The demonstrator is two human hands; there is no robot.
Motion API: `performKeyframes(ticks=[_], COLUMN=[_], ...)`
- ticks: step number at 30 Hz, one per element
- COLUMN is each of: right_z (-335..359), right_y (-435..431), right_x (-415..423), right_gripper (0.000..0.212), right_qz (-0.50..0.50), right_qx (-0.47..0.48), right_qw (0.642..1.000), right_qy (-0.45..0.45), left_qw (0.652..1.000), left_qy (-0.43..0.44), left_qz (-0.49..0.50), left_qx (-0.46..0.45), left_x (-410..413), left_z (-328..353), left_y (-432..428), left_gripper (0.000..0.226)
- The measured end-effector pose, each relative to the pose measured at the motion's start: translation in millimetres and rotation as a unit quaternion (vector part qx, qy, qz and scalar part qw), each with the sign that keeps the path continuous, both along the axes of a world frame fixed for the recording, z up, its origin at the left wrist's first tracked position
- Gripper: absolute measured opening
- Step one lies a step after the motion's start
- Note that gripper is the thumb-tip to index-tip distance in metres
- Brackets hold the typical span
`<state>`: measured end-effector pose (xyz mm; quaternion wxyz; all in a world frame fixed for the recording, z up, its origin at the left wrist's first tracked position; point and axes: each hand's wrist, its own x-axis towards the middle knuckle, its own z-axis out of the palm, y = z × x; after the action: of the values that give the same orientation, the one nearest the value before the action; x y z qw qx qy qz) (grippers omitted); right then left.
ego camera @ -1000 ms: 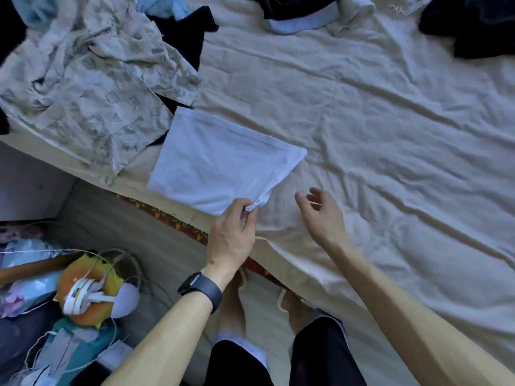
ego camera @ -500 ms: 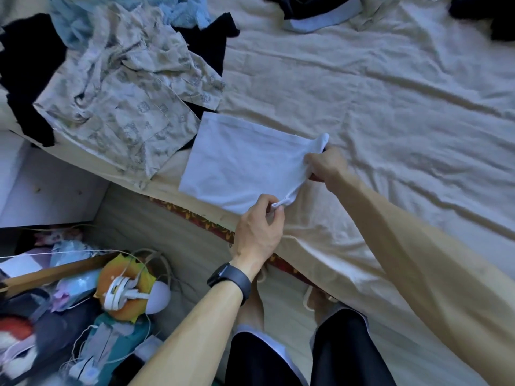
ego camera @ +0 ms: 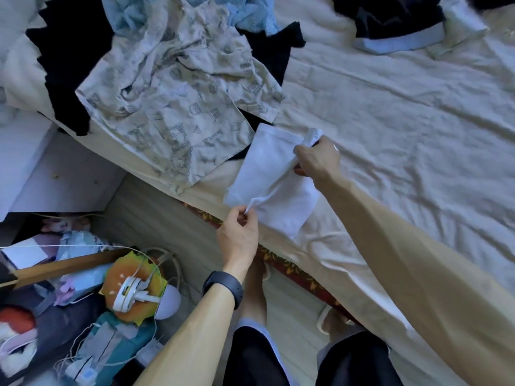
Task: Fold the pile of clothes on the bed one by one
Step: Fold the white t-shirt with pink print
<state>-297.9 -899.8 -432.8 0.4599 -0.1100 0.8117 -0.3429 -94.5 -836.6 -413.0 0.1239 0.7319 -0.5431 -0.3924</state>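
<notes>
Now the white garment point(ego camera: 263, 165) lies at the bed point(ego camera: 390, 121)'s near edge, stretched between both hands: the left hand point(ego camera: 238, 235) pinches its nearer corner, the right hand point(ego camera: 317, 160) grips its farther, folded-over edge.

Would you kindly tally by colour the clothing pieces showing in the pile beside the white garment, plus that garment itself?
White garment: 1
Beige patterned shirt: 1
Black pieces: 2
Light blue pieces: 2
Total: 6; same-coloured pieces may join under the shirt.
</notes>
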Motion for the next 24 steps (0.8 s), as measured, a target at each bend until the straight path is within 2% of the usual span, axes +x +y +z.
performKeyframes(ticks=[3,8,12,15,16,18,21,22,24], right_z=[-16,-38,-71,-53,-44,-33,-22,-18,-9], right_y=[-39,-81,-95,-104,-106,-105,-95,-90,-72], right_x=[21,53,65,81,88,101,120,123,127], right_gripper=[0.026,0.033,0.044,0.031,0.029,0.038,0.055,0.058,0.054], right_qz=[0.030,0.068,0.072,0.081,0.095,0.145,0.249,0.251,0.146], right_qx=[0.029,0.070,0.082,0.105,0.111,0.108,0.085,0.076,0.040], right_qw=[0.999,0.993,0.989,0.982,0.978,0.970,0.957,0.960,0.985], right_qy=[0.022,0.072,0.097,0.132,0.147,0.162,0.122,0.103,0.080], left_qw=[0.999,0.995,0.987,0.981,0.978,0.975,0.971,0.971,0.969], left_qy=[0.001,-0.024,-0.003,0.013,0.017,0.021,0.027,0.031,0.043], left_qz=[0.011,-0.015,-0.055,-0.073,-0.079,-0.089,-0.099,-0.099,-0.096], left_qx=[0.038,0.095,0.152,0.182,0.190,0.203,0.214,0.217,0.223], left_x=[22,47,62,70,72,76,78,78,76], left_z=[-18,-52,-68,-70,-71,-74,-75,-75,-72], left_y=[-32,-69,-84,-93,-96,-100,-107,-109,-114], left_gripper=[0.017,0.024,0.024,0.027,0.027,0.025,0.022,0.019,0.014])
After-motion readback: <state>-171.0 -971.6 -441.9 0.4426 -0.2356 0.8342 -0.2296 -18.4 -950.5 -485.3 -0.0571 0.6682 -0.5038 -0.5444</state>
